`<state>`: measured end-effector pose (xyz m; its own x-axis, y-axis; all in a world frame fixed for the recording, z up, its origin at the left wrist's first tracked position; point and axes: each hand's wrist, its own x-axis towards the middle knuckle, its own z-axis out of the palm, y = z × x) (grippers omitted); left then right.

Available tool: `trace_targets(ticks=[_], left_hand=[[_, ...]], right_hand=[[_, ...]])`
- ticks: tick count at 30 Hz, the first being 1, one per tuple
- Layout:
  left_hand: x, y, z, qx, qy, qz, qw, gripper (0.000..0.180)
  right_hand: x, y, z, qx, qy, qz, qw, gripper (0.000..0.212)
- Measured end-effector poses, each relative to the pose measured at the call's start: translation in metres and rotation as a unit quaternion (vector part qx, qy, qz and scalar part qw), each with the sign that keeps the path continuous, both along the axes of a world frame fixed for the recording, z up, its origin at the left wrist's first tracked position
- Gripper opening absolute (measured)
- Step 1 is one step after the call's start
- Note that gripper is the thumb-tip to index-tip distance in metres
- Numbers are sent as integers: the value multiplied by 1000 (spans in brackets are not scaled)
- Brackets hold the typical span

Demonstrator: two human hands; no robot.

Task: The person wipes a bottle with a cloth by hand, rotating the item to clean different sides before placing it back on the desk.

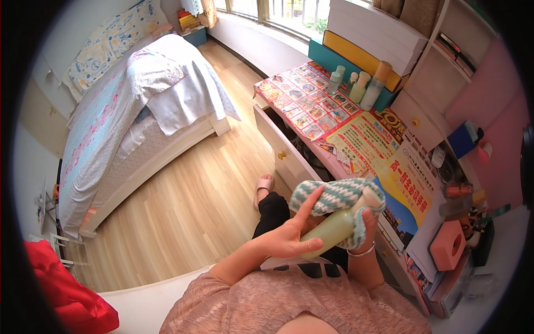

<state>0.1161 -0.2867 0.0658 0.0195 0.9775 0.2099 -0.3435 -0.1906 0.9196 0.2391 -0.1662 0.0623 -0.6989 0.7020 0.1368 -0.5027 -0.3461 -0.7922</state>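
A pale green bottle (334,229) lies tilted in front of my body, its light-coloured top end pointing up and right. My left hand (290,234) holds the bottle's lower part, thumb on the near side and index finger stretched up onto the cloth. A green-and-white striped knitted cloth (328,196) drapes along the far side of the bottle and around its top end. My right hand (369,229) is closed on the cloth at that end; most of its fingers are hidden behind the cloth and bottle.
A desk with a printed sheet (378,145) stands to the right, bearing bottles (374,93) and a pink tissue box (446,243). Its drawer (285,153) is pulled out. A bed (139,100) stands left across the wooden floor; a red cloth (67,295) lies near left.
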Motion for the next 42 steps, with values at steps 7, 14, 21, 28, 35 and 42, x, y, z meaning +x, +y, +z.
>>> trace_targets(ticks=[7, 14, 21, 28, 35, 42], left_hand=[[12, 3, 1, 25, 315, 202, 927, 81], [6, 2, 13, 41, 531, 266, 804, 79], [7, 3, 21, 5, 55, 155, 986, 63], [11, 7, 7, 21, 217, 316, 923, 52], [0, 9, 20, -1, 561, 439, 702, 30], [-8, 13, 6, 128, 241, 278, 921, 46]], right_hand=[[-17, -20, 12, 28, -87, -117, 989, 44], [-18, -13, 12, 89, -145, -56, 984, 43], [-10, -10, 16, 88, -79, 75, 990, 54], [-15, -30, 11, 150, -84, 17, 985, 51], [-17, -26, 3, 280, -135, -67, 948, 44], [-10, -18, 1, 232, -52, 93, 967, 48]])
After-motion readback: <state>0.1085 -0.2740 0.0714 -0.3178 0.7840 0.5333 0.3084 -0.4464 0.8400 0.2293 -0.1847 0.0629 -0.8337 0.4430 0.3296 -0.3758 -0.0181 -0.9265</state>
